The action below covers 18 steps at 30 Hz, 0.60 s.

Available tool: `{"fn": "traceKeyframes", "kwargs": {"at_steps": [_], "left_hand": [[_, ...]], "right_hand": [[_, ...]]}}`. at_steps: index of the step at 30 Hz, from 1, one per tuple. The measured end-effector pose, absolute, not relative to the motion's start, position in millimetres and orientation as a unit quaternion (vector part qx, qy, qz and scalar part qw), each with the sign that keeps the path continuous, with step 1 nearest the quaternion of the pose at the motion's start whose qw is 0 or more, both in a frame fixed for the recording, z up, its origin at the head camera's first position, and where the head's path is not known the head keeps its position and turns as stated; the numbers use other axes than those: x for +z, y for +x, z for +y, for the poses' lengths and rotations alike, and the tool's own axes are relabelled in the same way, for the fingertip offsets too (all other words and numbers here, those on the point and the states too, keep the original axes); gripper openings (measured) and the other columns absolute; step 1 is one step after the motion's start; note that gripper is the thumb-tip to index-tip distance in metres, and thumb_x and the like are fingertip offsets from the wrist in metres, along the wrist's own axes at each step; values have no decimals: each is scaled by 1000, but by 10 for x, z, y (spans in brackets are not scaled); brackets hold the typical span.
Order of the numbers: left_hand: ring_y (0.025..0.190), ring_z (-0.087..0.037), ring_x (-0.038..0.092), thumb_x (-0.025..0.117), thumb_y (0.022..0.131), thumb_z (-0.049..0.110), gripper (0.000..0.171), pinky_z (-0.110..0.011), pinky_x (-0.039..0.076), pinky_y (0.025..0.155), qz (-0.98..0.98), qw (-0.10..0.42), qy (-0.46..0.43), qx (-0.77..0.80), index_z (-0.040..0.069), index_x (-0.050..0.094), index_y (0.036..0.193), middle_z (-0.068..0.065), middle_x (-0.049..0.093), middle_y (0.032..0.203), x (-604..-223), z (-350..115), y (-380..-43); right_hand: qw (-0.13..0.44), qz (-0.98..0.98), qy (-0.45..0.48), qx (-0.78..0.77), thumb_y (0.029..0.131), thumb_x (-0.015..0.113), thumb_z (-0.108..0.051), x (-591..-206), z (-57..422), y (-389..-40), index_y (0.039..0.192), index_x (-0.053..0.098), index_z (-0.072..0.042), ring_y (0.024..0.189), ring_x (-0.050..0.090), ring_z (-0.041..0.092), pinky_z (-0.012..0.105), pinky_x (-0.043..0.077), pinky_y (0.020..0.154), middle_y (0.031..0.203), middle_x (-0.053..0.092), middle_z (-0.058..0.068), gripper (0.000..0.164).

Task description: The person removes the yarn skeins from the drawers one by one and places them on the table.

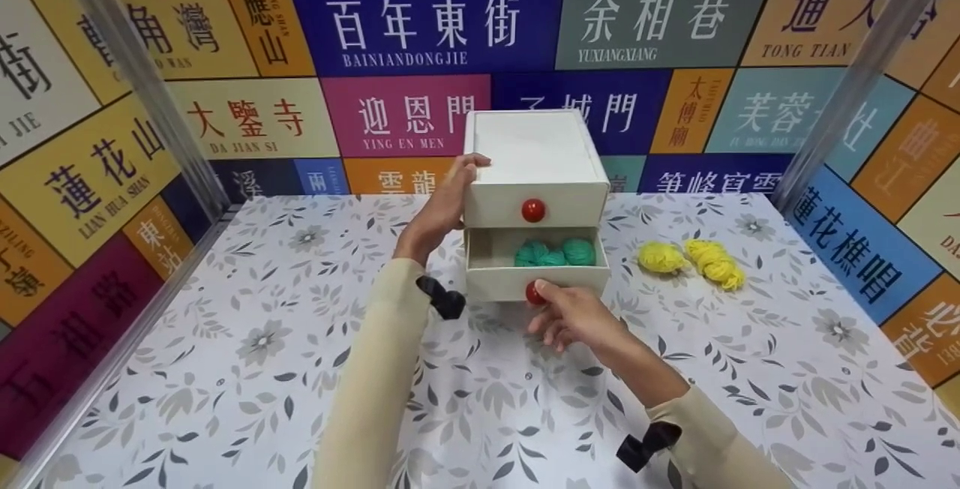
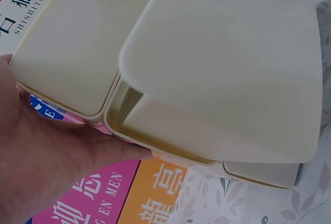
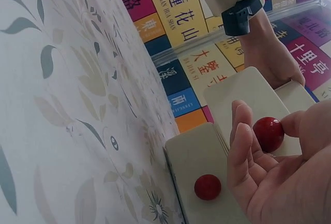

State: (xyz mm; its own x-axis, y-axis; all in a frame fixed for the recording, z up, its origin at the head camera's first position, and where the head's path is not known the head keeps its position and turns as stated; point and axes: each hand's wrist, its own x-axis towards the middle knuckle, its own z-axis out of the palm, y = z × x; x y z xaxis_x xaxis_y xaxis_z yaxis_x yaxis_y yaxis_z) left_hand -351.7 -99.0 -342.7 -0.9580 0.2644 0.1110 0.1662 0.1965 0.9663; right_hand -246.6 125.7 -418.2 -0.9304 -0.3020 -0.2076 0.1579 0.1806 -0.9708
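A white drawer cabinet (image 1: 534,145) with red knobs stands on the table. My left hand (image 1: 442,208) holds its left side, fingertips bent over the top edge; in the left wrist view the thumb lies along the side wall. The middle drawer (image 1: 484,284) is pulled out, and teal yarn (image 1: 578,252) lies inside toward the right. With its thumb, my right hand (image 1: 577,316) touches that drawer's red knob (image 3: 269,134), while the other fingers hang loosely below it. The top drawer (image 1: 495,204) is closed. A lower drawer (image 3: 191,154) with its own knob shows in the right wrist view.
Two bundles of yellow yarn (image 1: 715,264) lie on the table to the right of the cabinet. The tabletop (image 1: 262,376) has a floral cover. Colourful sign-patterned walls (image 1: 420,16) rise behind and at both sides, with clear corner posts (image 1: 150,91).
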Motion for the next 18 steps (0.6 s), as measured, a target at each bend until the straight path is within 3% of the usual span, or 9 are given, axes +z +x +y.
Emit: {"fn": "traceKeyframes", "kwargs": {"at_steps": [10,18], "left_hand": [[114,-32,56,24,106,43,37,-51,48,88,780,41,136,609,30,38,137,-13,50,134,-3430,-979,-3530],[115,-32,55,24,106,41,35,-53,49,91,778,39,131,613,28,39,135,-14,49,135,-3415,-977,-3531]], "right_hand": [[186,750,-59,-632,105,47,-41,-4194,1283,-2379,99,65,2,51,57,8,21,47,48,69,71,-2,46],[191,752,-63,-628,104,48,-41,-4172,1300,-2309,99,65,1,52,57,9,22,49,49,71,71,-1,46]]}}
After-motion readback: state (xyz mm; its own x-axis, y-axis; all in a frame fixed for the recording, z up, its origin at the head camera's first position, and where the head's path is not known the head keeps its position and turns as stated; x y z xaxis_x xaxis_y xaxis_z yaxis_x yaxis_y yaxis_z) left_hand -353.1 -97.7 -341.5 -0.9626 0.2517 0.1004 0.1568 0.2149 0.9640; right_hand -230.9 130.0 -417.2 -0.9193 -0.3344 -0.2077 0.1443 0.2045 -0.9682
